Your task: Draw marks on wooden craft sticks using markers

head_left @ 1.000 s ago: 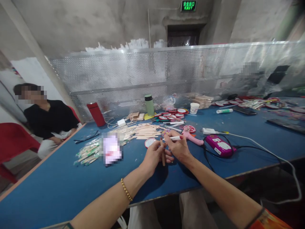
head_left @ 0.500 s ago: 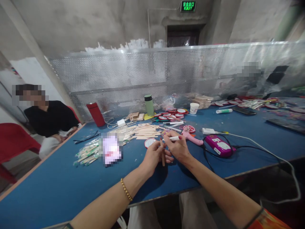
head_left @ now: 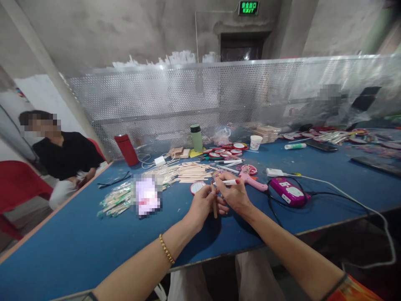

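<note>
My left hand [head_left: 203,205] is closed around a flat wooden craft stick [head_left: 214,207], held upright in the fingers above the table's near edge. In my right hand [head_left: 234,195] is a white marker pen [head_left: 230,182] with a red end; its tip is at the upper end of the stick. Just beyond my left hand lies a round white disc with a red rim [head_left: 197,187]. A pile of loose wooden sticks [head_left: 192,172] is spread farther back. To the right of my right hand rests a pink glue gun [head_left: 254,181].
A purple power strip [head_left: 290,192] with cables sits on the right of the blue table [head_left: 103,246]. Bagged sticks [head_left: 115,198] and a blurred phone [head_left: 147,196] lie left. A red bottle [head_left: 126,150], green bottle [head_left: 196,139] and paper cup [head_left: 255,142] stand behind. A person [head_left: 65,154] sits left.
Both hands stay in place with the stick and the marker pen, whose tip has shifted only slightly at the stick's upper end. The camera view has moved a little.
</note>
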A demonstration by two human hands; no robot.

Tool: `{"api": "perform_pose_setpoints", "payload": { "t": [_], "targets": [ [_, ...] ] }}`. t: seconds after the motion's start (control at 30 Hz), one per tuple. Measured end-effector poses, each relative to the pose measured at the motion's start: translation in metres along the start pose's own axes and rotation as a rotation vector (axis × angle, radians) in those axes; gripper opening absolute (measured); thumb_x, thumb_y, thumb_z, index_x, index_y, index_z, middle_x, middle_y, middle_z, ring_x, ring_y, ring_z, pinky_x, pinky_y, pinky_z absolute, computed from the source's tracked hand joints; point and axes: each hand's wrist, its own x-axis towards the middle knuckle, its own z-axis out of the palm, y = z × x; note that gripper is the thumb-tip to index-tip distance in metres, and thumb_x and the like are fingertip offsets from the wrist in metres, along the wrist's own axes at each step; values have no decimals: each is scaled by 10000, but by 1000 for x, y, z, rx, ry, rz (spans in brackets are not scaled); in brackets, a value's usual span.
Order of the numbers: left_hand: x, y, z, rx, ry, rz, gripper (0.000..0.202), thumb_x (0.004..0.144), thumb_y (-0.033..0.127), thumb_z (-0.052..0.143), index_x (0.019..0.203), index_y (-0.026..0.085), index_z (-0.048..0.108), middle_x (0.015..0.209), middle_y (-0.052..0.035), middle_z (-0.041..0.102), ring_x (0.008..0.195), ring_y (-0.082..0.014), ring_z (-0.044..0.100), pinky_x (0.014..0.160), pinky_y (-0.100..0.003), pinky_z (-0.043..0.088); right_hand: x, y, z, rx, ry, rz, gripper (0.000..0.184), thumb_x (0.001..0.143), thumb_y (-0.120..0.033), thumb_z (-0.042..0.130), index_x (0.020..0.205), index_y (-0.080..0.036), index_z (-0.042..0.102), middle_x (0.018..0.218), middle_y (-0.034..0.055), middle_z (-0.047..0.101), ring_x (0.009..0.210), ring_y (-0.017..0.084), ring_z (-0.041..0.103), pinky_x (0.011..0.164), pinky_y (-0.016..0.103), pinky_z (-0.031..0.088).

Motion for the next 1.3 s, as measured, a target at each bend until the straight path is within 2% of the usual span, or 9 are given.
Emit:
{"api": "perform_pose_setpoints", "payload": {
  "t": [0.17, 0.37, 0.9, 1.3],
  "targets": [
    [0, 0, 0, 7, 3, 2, 393, 772, 492, 698, 903, 179, 497, 659, -27, 678, 541, -198, 696, 536, -286, 554, 1, -1, -1, -30, 19, -15, 297, 829, -417, 552, 611, -217, 522, 514, -21, 565, 421, 102, 492, 421, 216, 407],
    [-1, 1, 1, 18, 8, 1, 383, 783, 487, 689, 917, 182, 501, 652, -24, 676, 539, -191, 693, 536, -281, 550, 0, -1, -1, 2, 1, 9, 299, 840, -429, 555, 631, -218, 523, 522, -29, 552, 399, 96, 482, 379, 207, 373],
    [0, 0, 0, 2, 6, -1, 431, 737, 519, 717, 901, 185, 500, 642, -19, 665, 545, -198, 695, 547, -293, 558, 0, -1, -1, 18, -2, 20, 318, 835, -455, 564, 634, -211, 531, 525, -26, 562, 384, 90, 474, 366, 199, 371],
    [0, 1, 1, -18, 10, -16, 393, 761, 485, 714, 905, 175, 520, 620, -16, 659, 523, -185, 686, 528, -278, 557, 0, 6, 0, -25, 17, -13, 269, 845, -379, 540, 633, -214, 536, 528, -28, 565, 422, 98, 486, 409, 213, 385]
  ]
}}
